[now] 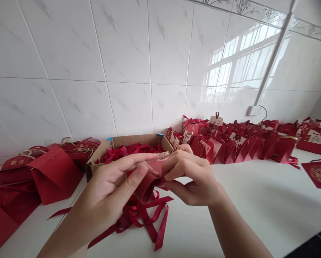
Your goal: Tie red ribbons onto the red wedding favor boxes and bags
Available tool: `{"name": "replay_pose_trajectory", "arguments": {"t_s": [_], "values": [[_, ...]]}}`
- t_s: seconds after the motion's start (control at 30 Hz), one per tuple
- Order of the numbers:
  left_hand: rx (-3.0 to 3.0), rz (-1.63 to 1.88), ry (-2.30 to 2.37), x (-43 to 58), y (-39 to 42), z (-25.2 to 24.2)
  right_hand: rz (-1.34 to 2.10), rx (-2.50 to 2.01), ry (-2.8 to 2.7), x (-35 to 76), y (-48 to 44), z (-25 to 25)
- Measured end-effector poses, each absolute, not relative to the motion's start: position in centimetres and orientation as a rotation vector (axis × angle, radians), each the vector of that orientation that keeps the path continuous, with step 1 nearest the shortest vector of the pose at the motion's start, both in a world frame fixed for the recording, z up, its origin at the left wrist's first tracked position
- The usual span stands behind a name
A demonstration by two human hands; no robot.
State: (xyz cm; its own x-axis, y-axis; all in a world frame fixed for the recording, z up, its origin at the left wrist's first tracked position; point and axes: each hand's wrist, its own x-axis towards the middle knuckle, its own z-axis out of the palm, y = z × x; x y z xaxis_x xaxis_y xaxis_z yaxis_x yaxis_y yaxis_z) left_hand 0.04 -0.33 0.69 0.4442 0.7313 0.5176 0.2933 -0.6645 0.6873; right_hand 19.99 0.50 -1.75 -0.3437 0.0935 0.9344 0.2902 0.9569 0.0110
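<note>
Between my two hands is a small red paper gift box (144, 190), partly folded, with a curved flap toward me. My left hand (106, 190) grips it from the left, fingers over the top and thumb on the near side. My right hand (194, 175) is closed at its right edge, pinching the red paper between thumb and fingers. Much of the box is hidden behind the fingers. Just below it, a loose heap of dark red ribbons (149, 222) lies on the white table (198, 229).
Behind my hands stands an open cardboard box (123, 139) holding red ribbons. Red folded boxes (57, 175) crowd the left side. Several finished-looking red gift boxes (238, 145) line the tiled wall to the right. At the right edge, someone's fingers hold a red piece (316, 173).
</note>
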Motion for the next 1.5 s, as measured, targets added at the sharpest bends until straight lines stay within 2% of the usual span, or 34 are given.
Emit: {"name": "replay_pose_trajectory", "arguments": {"t_s": [0.3, 0.6, 1.03, 1.5], "values": [[2.168, 1.036, 0.913, -0.1, -0.1, 0.4, -0.294, -0.289, -1.927, 20.3, 0.9, -1.5], [1.853, 1.279, 1.006, 1.9, -1.3, 0.5, -0.289, -0.316, -1.853, 20.6, 1.2, -1.6], [1.776, 1.372, 0.946, 2.4, -0.6, 0.2, -0.250, -0.356, -1.792, 20.3, 2.3, -2.4], [2.040, 1.298, 0.906, 1.8, 0.5, 0.2, -0.120, -0.372, -1.746, 20.1, 2.2, -2.5]]}}
